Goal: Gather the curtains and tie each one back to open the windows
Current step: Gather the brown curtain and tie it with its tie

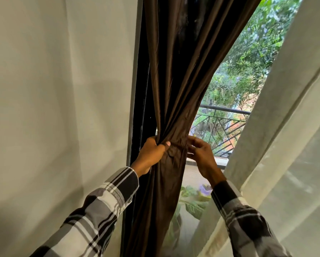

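Observation:
A dark brown curtain point(179, 71) hangs in the middle, bunched into a narrow waist at hand height. My left hand point(151, 153) grips the gathered fabric from the left, thumb laid across the front. On the bundle's right side, my right hand point(200, 153) has its fingers curled against the fabric and pinches it. A band of the same brown cloth seems to wrap the waist; I cannot tell whether it is a separate tie. Below the hands the curtain falls loose to the bottom edge.
A pale cream curtain point(289, 127) slants down the right side, with sheer fabric point(294, 191) under it. A light wall point(53, 108) fills the left. Between the curtains the window shows a dark balcony railing point(226, 110), trees and a potted plant point(194, 199).

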The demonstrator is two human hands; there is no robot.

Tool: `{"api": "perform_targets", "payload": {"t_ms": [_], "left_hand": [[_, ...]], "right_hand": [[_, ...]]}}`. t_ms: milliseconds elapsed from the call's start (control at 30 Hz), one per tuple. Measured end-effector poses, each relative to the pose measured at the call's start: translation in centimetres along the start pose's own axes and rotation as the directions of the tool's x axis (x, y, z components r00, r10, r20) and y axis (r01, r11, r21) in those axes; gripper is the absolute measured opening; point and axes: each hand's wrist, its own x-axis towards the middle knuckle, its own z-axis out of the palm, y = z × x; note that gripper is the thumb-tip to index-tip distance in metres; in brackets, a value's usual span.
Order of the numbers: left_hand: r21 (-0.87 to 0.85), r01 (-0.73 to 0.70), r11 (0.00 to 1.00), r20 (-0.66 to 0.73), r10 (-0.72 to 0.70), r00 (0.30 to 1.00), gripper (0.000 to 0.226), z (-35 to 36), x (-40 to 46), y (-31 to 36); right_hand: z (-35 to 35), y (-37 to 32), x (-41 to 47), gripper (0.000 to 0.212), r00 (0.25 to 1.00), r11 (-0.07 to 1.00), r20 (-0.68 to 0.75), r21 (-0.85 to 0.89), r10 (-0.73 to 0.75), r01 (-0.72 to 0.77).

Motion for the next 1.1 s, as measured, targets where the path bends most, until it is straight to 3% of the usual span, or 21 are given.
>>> {"api": "perform_targets", "payload": {"t_ms": [133, 300, 433, 533, 767, 1100], "left_hand": [[0.034, 0.082, 0.996, 0.095, -0.085, 0.992, 0.044, -0.4, 0.4, -0.2], [0.079, 0.132, 0.988, 0.153, -0.143, 0.978, 0.048, -1.1, 0.8, -0.7], [0.166, 0.106, 0.980, 0.177, -0.136, 0.975, 0.053, -1.5, 0.8, -0.6], [0.277, 0.067, 0.959, 0.176, -0.120, 0.977, 0.051, -1.5, 0.6, -0.4], [0.429, -0.001, 0.903, 0.249, -0.118, 0.961, 0.054, -1.9, 1.2, -0.2], [0.391, -0.035, 0.920, 0.376, -0.125, 0.918, 0.061, -2.4, 1.5, -0.1]], "right_hand": [[0.2, 0.2, 0.3, 0.037, 0.963, 0.991, 0.237, -0.057, 0.128, -0.117], [-0.1, 0.2, 0.8, 0.040, 0.920, 0.990, 0.367, -0.087, 0.134, -0.109], [0.3, -0.8, 1.5, 0.035, 0.924, 0.992, 0.364, -0.083, 0.119, -0.095], [-0.1, -1.3, 2.0, 0.044, 0.935, 0.987, 0.314, -0.044, 0.162, -0.156], [0.1, -1.3, 2.3, 0.033, 0.964, 0.983, 0.200, 0.020, 0.176, -0.184], [2.0, -1.2, 1.1, 0.031, 0.939, 0.934, 0.223, 0.186, 0.262, -0.305]]}}
